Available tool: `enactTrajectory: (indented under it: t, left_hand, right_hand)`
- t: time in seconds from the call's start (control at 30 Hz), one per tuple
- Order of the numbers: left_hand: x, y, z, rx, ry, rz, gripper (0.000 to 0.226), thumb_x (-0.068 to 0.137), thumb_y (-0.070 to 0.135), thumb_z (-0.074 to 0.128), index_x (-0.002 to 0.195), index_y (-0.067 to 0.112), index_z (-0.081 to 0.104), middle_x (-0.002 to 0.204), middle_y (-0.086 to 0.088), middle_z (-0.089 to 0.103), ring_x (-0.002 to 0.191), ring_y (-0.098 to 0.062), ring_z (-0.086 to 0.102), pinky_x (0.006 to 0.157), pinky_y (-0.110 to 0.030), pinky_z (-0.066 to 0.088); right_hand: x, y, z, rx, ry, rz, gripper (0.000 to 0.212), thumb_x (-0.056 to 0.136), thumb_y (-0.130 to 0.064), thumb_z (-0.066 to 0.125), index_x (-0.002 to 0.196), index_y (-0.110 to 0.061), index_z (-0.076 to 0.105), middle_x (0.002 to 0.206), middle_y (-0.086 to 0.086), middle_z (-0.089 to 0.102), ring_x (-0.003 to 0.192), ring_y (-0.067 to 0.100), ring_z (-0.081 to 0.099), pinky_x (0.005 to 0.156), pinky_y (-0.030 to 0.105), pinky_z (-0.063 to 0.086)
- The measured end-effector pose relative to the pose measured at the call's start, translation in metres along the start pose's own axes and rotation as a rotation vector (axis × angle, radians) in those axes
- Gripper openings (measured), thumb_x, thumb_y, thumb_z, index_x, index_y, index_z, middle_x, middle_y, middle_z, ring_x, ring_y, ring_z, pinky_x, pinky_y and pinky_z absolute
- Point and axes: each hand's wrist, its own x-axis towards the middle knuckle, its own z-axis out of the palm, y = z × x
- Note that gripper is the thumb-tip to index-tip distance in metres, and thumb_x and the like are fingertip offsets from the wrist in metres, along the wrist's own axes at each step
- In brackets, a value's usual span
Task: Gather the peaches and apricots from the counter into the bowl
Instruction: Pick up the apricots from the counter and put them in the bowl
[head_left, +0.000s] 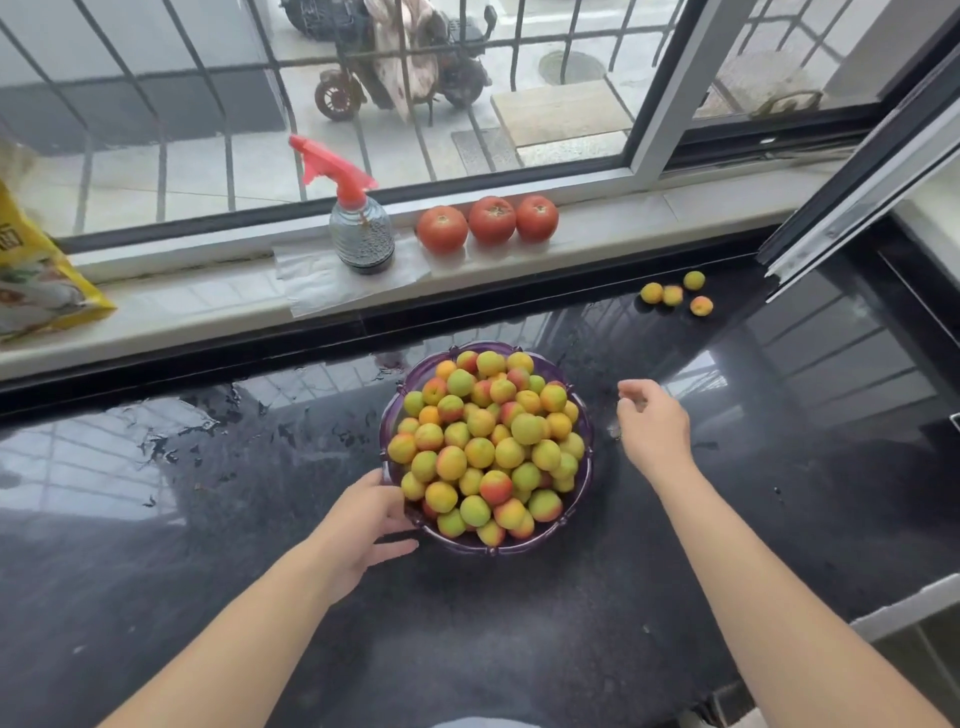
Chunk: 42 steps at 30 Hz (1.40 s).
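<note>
Head view shows two bare arms reaching over a dark, shiny counter (519, 623). Closest is the left hand (363, 525). It holds the near rim of the purple bowl (584, 499), with the thumb up by the rim and the fingers (400, 546) stretched low beside its wall. This bowl is piled very high with little peaches and apricots (488, 441). If the hand tips or bumps the bowl, fruit from the top could roll off and run away across the counter.

Just right of the bowl is the right hand (652, 434). Its fingers (631, 389) are loosely curled and seem to hold nothing. If it swings back fast, it could knock the heap.

Wet patches (171, 441) lie on the counter to the left, so the bowl might slide there.

Farther back on the right, four loose apricots (674, 295) wait near the window frame, well apart from the bowl. Adding them on top could push others over the rim.

Farthest, on the sill, stand a spray bottle (361, 228) and three tomatoes (491, 221).
</note>
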Motion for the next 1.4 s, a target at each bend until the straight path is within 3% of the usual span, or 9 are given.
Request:
enactTrajectory:
  t: [0.07, 0.2, 0.5, 0.63, 0.73, 0.87, 1.03, 1.17, 1.4]
  left_hand:
    - [0.001, 0.006, 0.001, -0.135, 0.079, 0.076, 0.047, 0.098, 0.002, 0.047, 0.129, 0.031, 0.067, 0.118, 0.001, 0.081, 0.114, -0.025, 0.073, 0.1, -0.05, 0.057]
    - [0.019, 0.016, 0.005, -0.365, 0.211, 0.069, 0.038, 0.112, 0.034, 0.039, 0.129, 0.021, 0.071, 0.127, -0.008, 0.076, 0.118, -0.031, 0.069, 0.095, -0.05, 0.056]
    - [0.061, 0.041, 0.009, -0.333, 0.058, -0.026, 0.056, 0.112, 0.058, 0.035, 0.133, 0.022, 0.072, 0.128, -0.009, 0.077, 0.121, -0.034, 0.072, 0.114, -0.054, 0.047]
    - [0.066, 0.047, 0.008, -0.292, 0.107, -0.014, 0.052, 0.111, 0.055, 0.042, 0.13, 0.02, 0.074, 0.124, -0.01, 0.079, 0.117, -0.034, 0.074, 0.112, -0.054, 0.049]
    - [0.067, 0.046, 0.009, -0.245, 0.118, 0.03, 0.05, 0.112, 0.052, 0.041, 0.13, 0.018, 0.073, 0.122, -0.008, 0.08, 0.117, -0.031, 0.074, 0.109, -0.052, 0.052]
    - [0.068, 0.044, 0.007, -0.218, 0.123, 0.072, 0.048, 0.113, 0.049, 0.04, 0.132, 0.019, 0.072, 0.123, -0.006, 0.079, 0.117, -0.029, 0.074, 0.108, -0.051, 0.053]
    - [0.071, 0.045, 0.003, -0.145, 0.093, 0.158, 0.042, 0.116, 0.038, 0.036, 0.131, 0.022, 0.071, 0.125, -0.004, 0.079, 0.119, -0.026, 0.073, 0.104, -0.049, 0.054]
    - [0.069, 0.044, -0.007, -0.057, 0.076, 0.157, 0.042, 0.117, 0.04, 0.034, 0.133, 0.029, 0.071, 0.128, -0.002, 0.077, 0.121, -0.028, 0.072, 0.109, -0.059, 0.053]
    - [0.048, 0.032, -0.016, -0.012, 0.09, 0.122, 0.04, 0.118, 0.029, 0.033, 0.128, 0.049, 0.066, 0.125, 0.005, 0.078, 0.114, -0.029, 0.075, 0.092, -0.059, 0.062]
  right_hand:
    - [0.024, 0.007, 0.001, -0.069, -0.011, -0.001, 0.034, 0.099, -0.013, 0.051, 0.131, -0.015, 0.063, 0.132, 0.007, 0.061, 0.121, 0.027, 0.058, 0.104, 0.035, 0.043]
    - [0.075, 0.005, 0.005, -0.247, -0.033, -0.094, 0.037, 0.1, -0.014, 0.049, 0.136, -0.016, 0.058, 0.148, 0.004, 0.043, 0.125, 0.03, 0.054, 0.106, 0.04, 0.042]
    - [0.187, -0.016, -0.006, -0.569, -0.089, -0.101, 0.066, 0.095, -0.008, 0.043, 0.156, -0.026, 0.028, 0.167, -0.002, 0.002, 0.128, 0.046, 0.048, 0.104, 0.05, 0.044]
    - [0.223, -0.014, -0.001, -0.678, -0.102, -0.111, 0.062, 0.095, -0.011, 0.049, 0.154, -0.016, 0.03, 0.162, 0.015, 0.013, 0.132, 0.045, 0.044, 0.107, 0.05, 0.041]
    - [0.231, -0.013, 0.005, -0.795, -0.109, -0.151, 0.047, 0.096, -0.011, 0.053, 0.141, -0.007, 0.042, 0.141, 0.024, 0.035, 0.122, 0.047, 0.046, 0.1, 0.052, 0.045]
    - [0.212, -0.009, 0.011, -0.784, -0.067, -0.251, 0.034, 0.092, 0.002, 0.052, 0.126, -0.002, 0.048, 0.129, 0.022, 0.04, 0.108, 0.047, 0.053, 0.081, 0.05, 0.048]
    - [0.149, 0.005, 0.027, -0.717, -0.045, -0.391, 0.043, 0.094, -0.002, 0.054, 0.137, -0.006, 0.052, 0.129, 0.019, 0.048, 0.109, 0.041, 0.051, 0.091, 0.049, 0.048]
    - [0.081, 0.028, 0.027, -0.585, -0.124, -0.408, 0.048, 0.095, 0.001, 0.051, 0.141, -0.012, 0.053, 0.132, 0.012, 0.052, 0.111, 0.036, 0.05, 0.095, 0.046, 0.048]
    - [0.003, 0.036, 0.008, -0.281, -0.146, -0.13, 0.041, 0.098, -0.013, 0.057, 0.139, -0.017, 0.054, 0.137, 0.009, 0.054, 0.124, 0.032, 0.052, 0.101, 0.039, 0.042]
